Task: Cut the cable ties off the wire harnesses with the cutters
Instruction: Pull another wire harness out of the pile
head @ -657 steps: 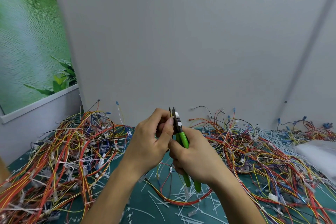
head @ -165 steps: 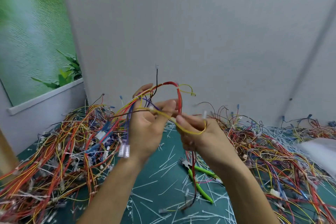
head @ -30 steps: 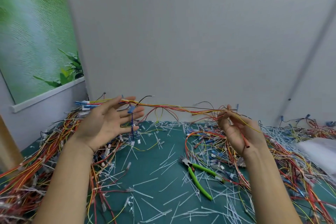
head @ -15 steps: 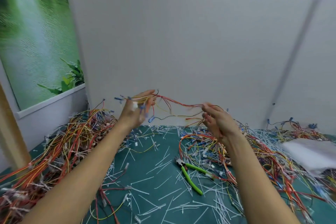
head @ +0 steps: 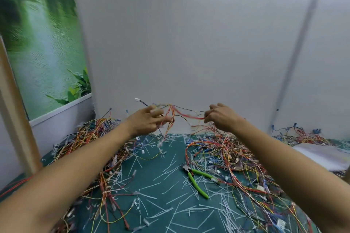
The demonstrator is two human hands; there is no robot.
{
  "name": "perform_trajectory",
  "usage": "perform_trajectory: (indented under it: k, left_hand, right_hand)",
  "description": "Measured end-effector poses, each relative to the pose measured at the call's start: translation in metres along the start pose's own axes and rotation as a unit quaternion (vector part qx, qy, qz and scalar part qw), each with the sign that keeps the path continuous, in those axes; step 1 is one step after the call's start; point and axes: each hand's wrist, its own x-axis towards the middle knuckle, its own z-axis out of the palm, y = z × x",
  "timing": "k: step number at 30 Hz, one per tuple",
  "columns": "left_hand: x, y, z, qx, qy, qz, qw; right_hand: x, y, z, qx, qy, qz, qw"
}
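We hold a thin red, yellow and black wire harness [head: 186,116] stretched in the air between our hands. The left hand [head: 145,123] grips one end with curled fingers and the right hand [head: 221,117] pinches the other, the two held apart. The green-handled metal cutters [head: 197,179] lie untouched on the dark green tabletop [head: 162,187], below the right hand, among cut white cable ties [head: 170,171]. Tangled wire piles [head: 227,153] lie under both hands.
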Motion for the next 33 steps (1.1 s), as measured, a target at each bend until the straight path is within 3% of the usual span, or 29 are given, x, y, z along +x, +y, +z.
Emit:
perform_trajectory:
  k: [6, 13, 17, 19, 20, 22, 23, 26, 29, 31, 33]
  left_hand:
    - [-0.016, -0.006, -0.002, 0.048, -0.138, -0.052, 0.988]
    - [-0.007, 0.004, -0.008, 0.004, -0.231, -0.162, 0.959]
    - [-0.005, 0.0, -0.012, -0.095, -0.176, -0.263, 0.944]
    - [-0.005, -0.003, -0.013, -0.205, -0.102, -0.341, 0.912]
    - [-0.005, -0.004, -0.015, -0.295, -0.058, -0.393, 0.869]
    - [-0.001, -0.005, -0.02, -0.524, -0.025, -0.494, 0.693]
    - [0.001, -0.008, -0.023, -0.585, -0.024, -0.516, 0.625]
    - [0.004, -0.018, -0.028, -0.659, -0.068, -0.5, 0.558]
    - [0.002, -0.029, -0.028, -0.742, 0.004, -0.522, 0.42]
    - [0.0, -0.032, -0.03, -0.77, 0.05, -0.549, 0.32]
    - [-0.003, -0.034, -0.029, -0.773, 0.083, -0.577, 0.251]
  right_hand:
    - [-0.009, 0.023, -0.009, -0.111, -0.031, 0.159, 0.98]
    - [-0.005, 0.013, -0.006, -0.029, -0.022, 0.265, 0.964]
    - [0.0, 0.005, -0.007, 0.098, 0.018, 0.266, 0.959]
    - [0.001, 0.002, -0.012, 0.245, 0.026, 0.245, 0.938]
    - [0.0, 0.001, -0.014, 0.333, 0.028, 0.234, 0.913]
    - [-0.002, 0.002, -0.018, 0.484, 0.036, 0.226, 0.845]
    - [-0.003, 0.001, -0.02, 0.552, 0.045, 0.232, 0.8]
    - [0.002, 0.0, -0.028, 0.708, 0.088, 0.25, 0.654]
    - [0.01, 0.004, -0.035, 0.785, 0.11, 0.297, 0.533]
    - [0.013, 0.01, -0.036, 0.806, 0.118, 0.335, 0.474]
    - [0.011, 0.018, -0.034, 0.816, 0.118, 0.357, 0.439]
